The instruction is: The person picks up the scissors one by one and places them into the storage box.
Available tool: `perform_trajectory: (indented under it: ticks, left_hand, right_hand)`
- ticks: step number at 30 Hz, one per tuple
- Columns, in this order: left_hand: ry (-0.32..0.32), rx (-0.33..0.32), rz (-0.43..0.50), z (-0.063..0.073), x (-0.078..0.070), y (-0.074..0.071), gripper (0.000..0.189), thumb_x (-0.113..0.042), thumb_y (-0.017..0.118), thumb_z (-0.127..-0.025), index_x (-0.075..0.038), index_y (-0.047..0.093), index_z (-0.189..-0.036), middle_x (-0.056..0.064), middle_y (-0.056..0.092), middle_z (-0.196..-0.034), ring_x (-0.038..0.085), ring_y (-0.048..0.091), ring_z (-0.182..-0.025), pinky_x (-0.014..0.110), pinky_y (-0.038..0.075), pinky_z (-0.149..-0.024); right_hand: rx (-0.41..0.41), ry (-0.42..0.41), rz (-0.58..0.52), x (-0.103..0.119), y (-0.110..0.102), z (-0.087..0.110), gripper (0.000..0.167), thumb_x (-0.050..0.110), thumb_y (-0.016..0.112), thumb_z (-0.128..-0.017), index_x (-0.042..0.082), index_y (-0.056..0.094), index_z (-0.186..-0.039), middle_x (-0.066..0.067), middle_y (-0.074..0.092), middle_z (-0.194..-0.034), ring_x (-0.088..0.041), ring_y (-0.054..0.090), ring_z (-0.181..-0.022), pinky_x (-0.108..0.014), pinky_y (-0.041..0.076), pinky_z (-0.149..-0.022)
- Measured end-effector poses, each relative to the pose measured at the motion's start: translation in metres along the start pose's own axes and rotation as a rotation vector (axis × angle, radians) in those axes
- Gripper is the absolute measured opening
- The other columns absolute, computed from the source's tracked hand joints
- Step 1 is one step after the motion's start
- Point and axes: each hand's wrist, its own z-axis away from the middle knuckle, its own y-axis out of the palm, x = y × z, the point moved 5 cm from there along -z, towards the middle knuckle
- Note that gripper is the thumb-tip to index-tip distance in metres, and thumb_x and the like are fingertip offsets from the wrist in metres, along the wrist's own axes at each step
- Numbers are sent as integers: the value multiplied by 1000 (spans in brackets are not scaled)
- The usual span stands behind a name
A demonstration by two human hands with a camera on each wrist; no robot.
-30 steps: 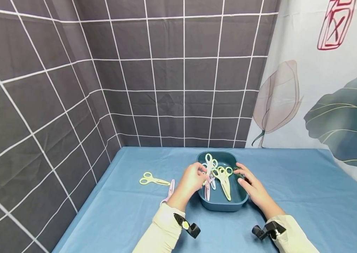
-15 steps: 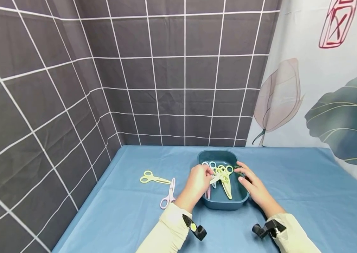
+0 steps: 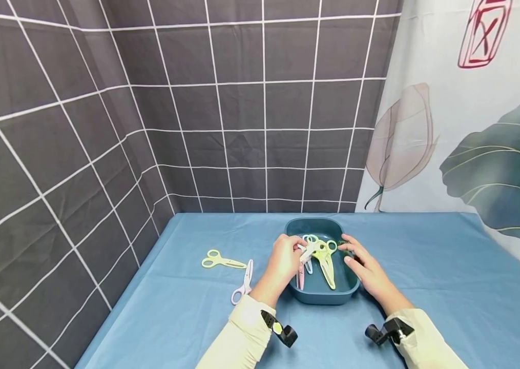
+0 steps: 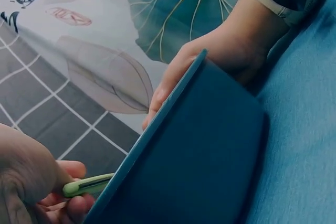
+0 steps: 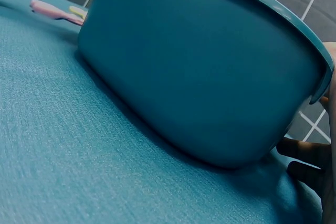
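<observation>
At the left side of a dark teal basin [image 3: 319, 299], my left hand [image 3: 284, 260] pinches pale yellow-green scissors [image 3: 307, 253]. One end of these scissors [image 4: 86, 185] shows between thumb and fingers in the left wrist view; the rest is behind the basin wall. Inside the basin lie yellow scissors [image 3: 328, 269], pink scissors [image 3: 300, 278] and light blue scissors [image 3: 309, 267], partly overlapped. My right hand [image 3: 371, 270] rests on the basin's right rim, fingers spread and relaxed. In the right wrist view its fingers [image 5: 308, 153] appear beside the basin's outer wall.
To the basin's left, yellow scissors [image 3: 224, 261] and pale pink scissors [image 3: 246, 283] lie on the blue tablecloth [image 3: 163, 307]. A dark grid-patterned curtain [image 3: 241, 102] hangs behind and at the left. A white leaf-printed cloth [image 3: 425, 61] hangs at the right.
The scissors in my left hand have tipped down from upright to lying low over the other scissors in the basin. The right hand keeps its place on the rim.
</observation>
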Motion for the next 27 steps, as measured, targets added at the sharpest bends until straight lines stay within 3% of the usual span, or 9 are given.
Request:
perform_trajectory:
  ticks: [5, 13, 16, 20, 22, 24, 27]
  left_hand:
    - [-11, -82, -119, 0, 1, -3, 22, 8, 64, -86, -7, 77, -95, 6, 53, -87, 22, 59, -80, 31, 53, -75]
    - [25, -46, -251, 8, -5, 9, 10, -1, 63, -89, -8, 67, -94, 7, 51, -93, 24, 57, -71, 35, 50, -62]
    - [70, -36, -385, 8, -7, 16, 6, -5, 64, -91, -9, 67, -93, 8, 55, -95, 24, 60, -71, 36, 51, -61]
    - [146, 45, -729, 8, -9, 31, 7, -14, 70, -86, -15, 75, -89, 5, 65, -90, 21, 66, -73, 34, 49, -64]
    - [159, 100, -842, 8, -9, 37, 5, -20, 71, -84, -21, 77, -84, -1, 68, -85, 17, 66, -73, 32, 44, -64]
    - [153, 148, -892, 8, -8, 41, 4, -24, 73, -81, -25, 76, -79, -5, 68, -79, 14, 65, -71, 31, 39, -62]
    - [147, 167, -906, 8, -7, 42, 1, -27, 75, -78, -27, 75, -78, -7, 69, -77, 12, 65, -70, 31, 37, -62]
  right_hand:
    - [-3, -3, 2, 0, 1, 0, 27, 4, 50, -103, -5, 59, -127, -22, 35, -159, -49, 28, -142, -5, 27, -97]
    - [-3, -1, 15, 2, 0, 0, 27, 5, 52, -103, -3, 60, -128, -21, 35, -159, -50, 28, -143, -3, 24, -98]
    - [-6, 5, 18, 3, 0, 0, 27, 4, 52, -102, -2, 60, -127, -20, 36, -158, -49, 29, -143, -4, 25, -98]
    - [-9, 6, 9, 3, 0, -1, 27, 3, 51, -102, -3, 60, -127, -20, 36, -158, -50, 29, -143, -3, 25, -98]
    - [-6, 2, 7, 3, 1, -1, 27, 3, 51, -102, -3, 60, -127, -21, 35, -158, -51, 28, -143, -3, 23, -99]
    - [-5, -1, 6, 2, 1, -1, 27, 4, 51, -102, -3, 60, -127, -21, 35, -158, -52, 27, -143, -3, 23, -100]
    - [-5, 1, 10, 1, 0, 0, 27, 4, 52, -102, -2, 60, -127, -21, 36, -158, -52, 27, -143, -3, 22, -100]
